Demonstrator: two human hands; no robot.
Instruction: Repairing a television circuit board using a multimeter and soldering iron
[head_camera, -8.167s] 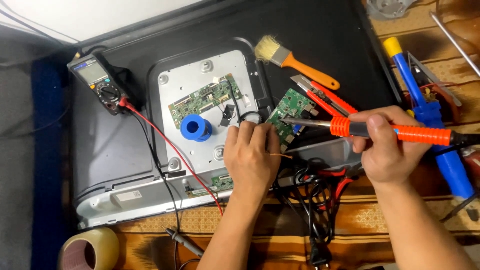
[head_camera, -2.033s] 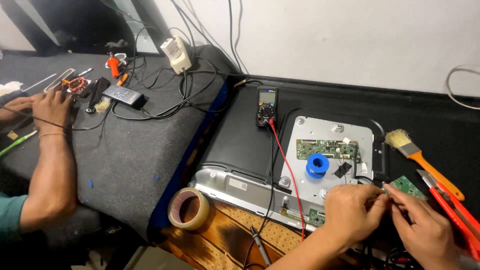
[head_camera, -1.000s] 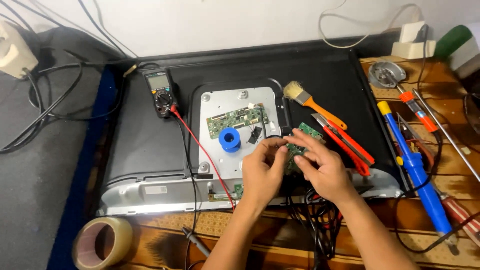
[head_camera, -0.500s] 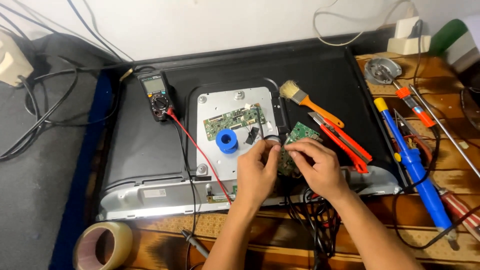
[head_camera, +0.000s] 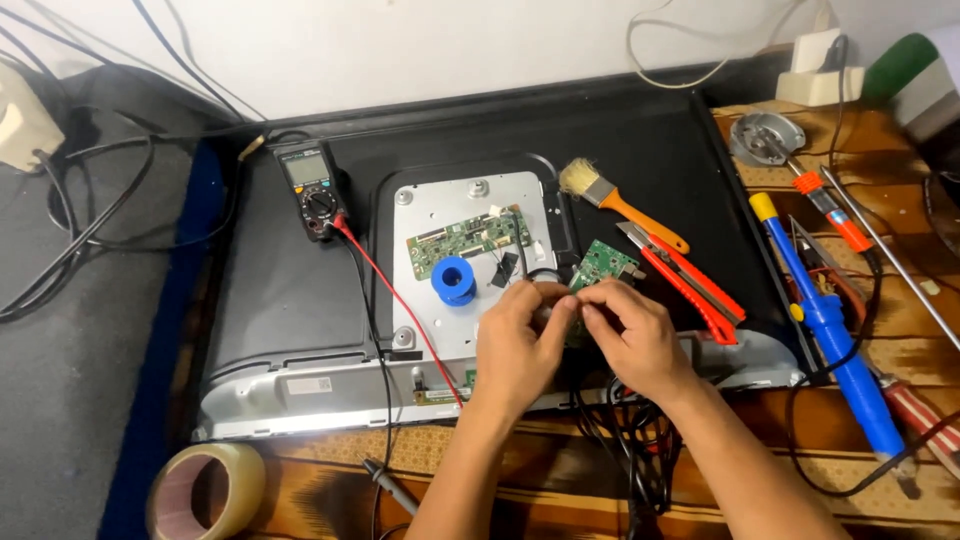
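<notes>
Two hands meet over the opened flat screen's back: the left hand (head_camera: 518, 335) and right hand (head_camera: 632, 330) press fingertips together, pinching something too small to tell, just below a small green circuit board (head_camera: 603, 264). Beyond lie a blue solder spool (head_camera: 456, 281), then a multimeter (head_camera: 311, 187).

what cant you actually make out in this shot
- What the left hand and right hand pinch: head view, hidden by the fingers.
- Small green board: lower part behind the hands.
- Tape roll: cut off by the bottom edge.
- Multimeter screen: too small to read.
</notes>
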